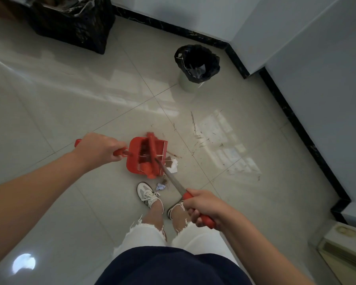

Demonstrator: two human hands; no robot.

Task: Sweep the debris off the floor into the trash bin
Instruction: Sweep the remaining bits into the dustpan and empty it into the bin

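Observation:
My left hand [100,148] grips the red handle of a red dustpan [139,155] that rests on the tiled floor. My right hand [201,207] is closed around the red grip of a broom [174,181] whose metal shaft slants up-left; its red head lies blurred over the dustpan's mouth. Crumpled white paper [174,164] and brown bits lie at the pan's right edge. A small crumpled scrap [160,187] sits near my left shoe. The trash bin [188,81], lined with a black bag, stands farther ahead to the right.
A large black-bagged crate [74,25] stands at the far left. Dark skirting [296,120] runs along the white walls on the right. Fine debris and scuff marks [201,138] dot the floor right of the pan. A cream box [345,249] sits at the lower right.

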